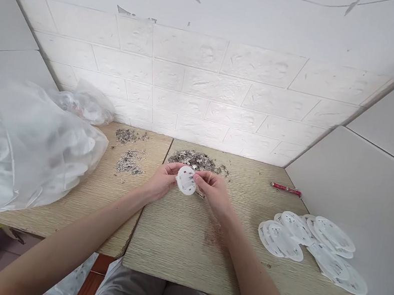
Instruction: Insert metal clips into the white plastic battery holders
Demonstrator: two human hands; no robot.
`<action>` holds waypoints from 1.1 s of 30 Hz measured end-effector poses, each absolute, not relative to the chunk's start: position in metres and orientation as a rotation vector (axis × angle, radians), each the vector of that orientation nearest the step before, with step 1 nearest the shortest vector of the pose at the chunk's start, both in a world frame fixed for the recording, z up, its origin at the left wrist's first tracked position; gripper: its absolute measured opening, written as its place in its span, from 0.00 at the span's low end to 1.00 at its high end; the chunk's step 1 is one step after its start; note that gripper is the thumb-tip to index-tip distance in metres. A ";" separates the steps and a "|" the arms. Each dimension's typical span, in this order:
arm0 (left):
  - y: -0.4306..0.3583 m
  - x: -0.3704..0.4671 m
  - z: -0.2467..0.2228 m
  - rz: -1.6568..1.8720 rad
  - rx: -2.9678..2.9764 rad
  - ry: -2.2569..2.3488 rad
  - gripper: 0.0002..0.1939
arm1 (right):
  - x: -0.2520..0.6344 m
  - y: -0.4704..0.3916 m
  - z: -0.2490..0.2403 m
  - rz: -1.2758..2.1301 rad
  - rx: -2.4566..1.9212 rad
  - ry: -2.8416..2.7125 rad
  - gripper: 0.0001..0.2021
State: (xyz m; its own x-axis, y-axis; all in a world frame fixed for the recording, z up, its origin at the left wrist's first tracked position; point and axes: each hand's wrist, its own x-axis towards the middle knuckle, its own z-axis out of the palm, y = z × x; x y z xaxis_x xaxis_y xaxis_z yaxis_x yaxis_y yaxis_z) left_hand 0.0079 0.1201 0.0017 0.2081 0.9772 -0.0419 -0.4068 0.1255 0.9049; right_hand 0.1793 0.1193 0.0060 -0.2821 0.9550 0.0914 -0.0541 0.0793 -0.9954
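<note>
A white round plastic disc [186, 181] with small slots and metal bits on its face is held up over the middle of the table. My left hand [163, 180] is closed on the disc's left edge. At the right edge, the fingers of my right hand [212, 189] pinch close to its face; whether they also hold a small metal part I cannot make out. Just behind the disc lies a heap of small metal parts [198, 160]. To the left are two smaller piles, one of metal parts [126, 135] and one of finer metal pieces [129, 162].
Several similar discs [317, 245] lie overlapping at the right. A red pen-like tool [286, 188] rests near the right panel. A large translucent bag [28, 153] of white parts fills the left side, with a smaller bag [86, 101] behind. A seam divides the tabletop [171, 250].
</note>
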 end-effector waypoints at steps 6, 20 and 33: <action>0.120 0.008 0.001 1.165 0.971 0.804 0.19 | 0.178 0.118 0.008 1.456 -0.942 -1.406 0.18; 0.118 0.000 0.014 1.054 1.274 0.907 0.16 | 0.184 0.118 0.013 1.392 -1.074 -1.449 0.15; 0.115 -0.004 0.015 0.884 1.663 1.049 0.17 | 0.188 0.117 0.014 1.061 -1.129 -1.764 0.13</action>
